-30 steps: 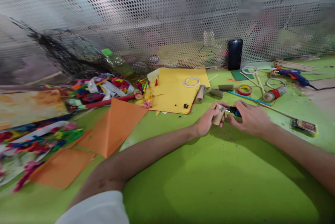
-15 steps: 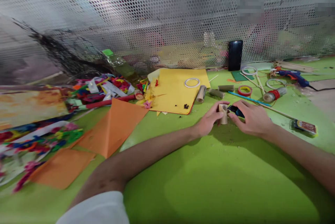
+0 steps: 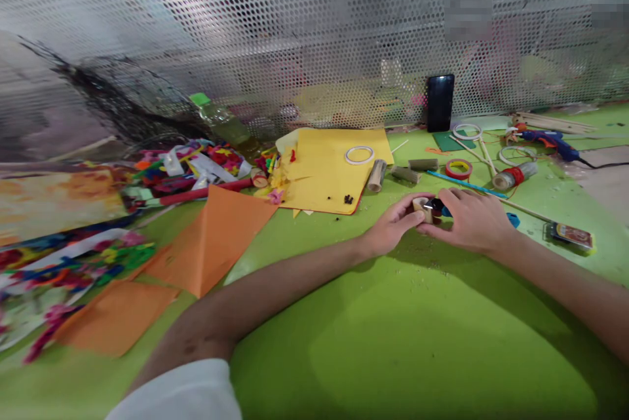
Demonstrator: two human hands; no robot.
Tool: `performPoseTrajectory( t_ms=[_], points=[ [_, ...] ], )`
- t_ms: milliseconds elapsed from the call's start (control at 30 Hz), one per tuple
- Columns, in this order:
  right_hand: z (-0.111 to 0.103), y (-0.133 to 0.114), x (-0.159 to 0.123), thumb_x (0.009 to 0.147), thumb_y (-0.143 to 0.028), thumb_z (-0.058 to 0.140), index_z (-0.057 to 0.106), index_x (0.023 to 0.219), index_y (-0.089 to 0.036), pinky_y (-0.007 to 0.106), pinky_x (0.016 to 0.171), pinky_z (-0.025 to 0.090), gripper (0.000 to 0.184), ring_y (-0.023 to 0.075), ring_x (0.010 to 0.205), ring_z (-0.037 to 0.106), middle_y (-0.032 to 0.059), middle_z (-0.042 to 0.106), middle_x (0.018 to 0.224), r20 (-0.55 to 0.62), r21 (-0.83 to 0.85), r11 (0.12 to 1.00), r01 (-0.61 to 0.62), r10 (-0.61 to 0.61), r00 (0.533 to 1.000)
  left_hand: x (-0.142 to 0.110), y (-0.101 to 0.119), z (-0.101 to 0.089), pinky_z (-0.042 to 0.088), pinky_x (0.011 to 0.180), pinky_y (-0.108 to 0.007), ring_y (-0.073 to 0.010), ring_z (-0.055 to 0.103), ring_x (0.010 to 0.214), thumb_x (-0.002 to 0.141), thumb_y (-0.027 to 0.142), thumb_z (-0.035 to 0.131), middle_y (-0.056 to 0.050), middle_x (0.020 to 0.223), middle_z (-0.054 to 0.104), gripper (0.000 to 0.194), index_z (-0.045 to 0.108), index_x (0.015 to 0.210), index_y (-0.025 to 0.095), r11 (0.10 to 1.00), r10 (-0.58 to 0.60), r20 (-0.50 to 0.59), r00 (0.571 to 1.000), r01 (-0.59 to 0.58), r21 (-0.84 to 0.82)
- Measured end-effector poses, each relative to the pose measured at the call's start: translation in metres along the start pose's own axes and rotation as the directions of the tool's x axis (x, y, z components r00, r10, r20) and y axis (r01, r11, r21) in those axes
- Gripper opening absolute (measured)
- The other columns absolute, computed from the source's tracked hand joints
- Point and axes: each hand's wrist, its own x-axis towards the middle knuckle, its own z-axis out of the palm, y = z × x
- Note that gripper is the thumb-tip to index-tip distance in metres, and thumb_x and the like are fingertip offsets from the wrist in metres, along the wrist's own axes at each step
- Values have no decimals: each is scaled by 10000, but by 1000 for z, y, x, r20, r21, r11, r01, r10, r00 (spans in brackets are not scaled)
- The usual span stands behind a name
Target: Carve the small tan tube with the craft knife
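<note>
Tan tube [image 3: 420,204] pinched in our left fingers [image 3: 411,218], we curled our right fingers [image 3: 451,200] round the cutter [image 3: 437,207], forearms [image 3: 299,274] angled inward

"What is worn on the left arm?"
"A white sleeve [image 3: 181,394] is worn there. It is cut short, and the upper arm is loosely wrapped by its curved hem."
"And below the cloth?"
"The left forearm [image 3: 289,279] is bared, and small blotches [image 3: 190,346] are seen near the elbow."
"The other side?"
"The right forearm [image 3: 565,276] is bared too, cut off by the picture's edge. The left hand [image 3: 392,227] and right hand [image 3: 474,220] are ungloved."
</note>
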Motion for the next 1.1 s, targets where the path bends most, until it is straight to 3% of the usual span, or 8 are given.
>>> performPoseTrajectory(
  t_ms=[300, 767, 1100],
  points=[
    [3, -2, 0, 876, -754, 293, 597, 1063, -186, 314, 546, 223, 672, 265, 769, 668, 129, 725, 970, 7, -80, 996, -37, 38, 999, -3, 1, 3, 490, 905, -344, -188, 608, 1012, 827, 501, 697, -78, 1089, 621, 531, 514, 1205, 177, 997, -12, -81, 997, 18, 69],
    [15, -2, 0, 919, -744, 174, 576, 1094, -176, 318, 536, 166, 718, 263, 738, 668, 140, 717, 888, 52, -84, 995, -52, 57, 997, -2, 2, 6, 485, 829, -290, -154, 573, 928, 843, 415, 692, -59, 1017, 586, 456, 513, 1180, 166, 990, -19, -146, 989, 38, 135],
    [17, -2, 1, 911, -760, 142, 588, 1074, -187, 312, 532, 212, 744, 281, 752, 675, 145, 727, 877, 93, -51, 994, -93, 97, 991, -3, 1, 6, 500, 824, -310, -159, 591, 912, 877, 393, 656, -75, 1026, 603, 424, 516, 1202, 160, 973, 17, -158, 987, 20, 231]
  ],
)
